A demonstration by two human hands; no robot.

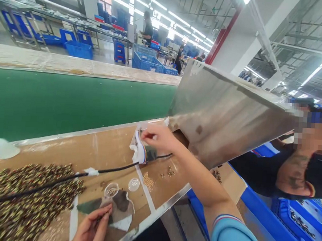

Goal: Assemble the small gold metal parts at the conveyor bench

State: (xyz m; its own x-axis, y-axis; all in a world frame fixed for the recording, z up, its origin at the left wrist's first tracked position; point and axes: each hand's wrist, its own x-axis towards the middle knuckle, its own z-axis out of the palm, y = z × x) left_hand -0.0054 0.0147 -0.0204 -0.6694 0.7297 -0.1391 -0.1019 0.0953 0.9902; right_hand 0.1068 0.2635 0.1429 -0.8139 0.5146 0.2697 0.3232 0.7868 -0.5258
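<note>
My left hand [93, 223] is at the front edge of the bench, thumb and fingertips pinched together. Whatever sits in that pinch is too small to name. Just beyond it lies a torn camouflage-patterned scrap [121, 205], with a small clear round dish [111, 190] at its far side. A clear round lid or dish [133, 184] lies to the right. My right hand [160, 138] is raised over a white plastic bag [139, 148] and a camouflage-wrapped bundle [150, 153]. Its fingers are curled closed, slightly blurred; a small whitish spot shows among them.
Many small greenish-brown pieces [31, 196] cover the bench at left, crossed by a black cable [111, 171]. Tan beads [147, 181] lie mid-bench. A green conveyor belt [80, 97] runs behind. A metal housing [218, 113] stands right, near a co-worker's arm [295, 172] and blue trays [304, 224].
</note>
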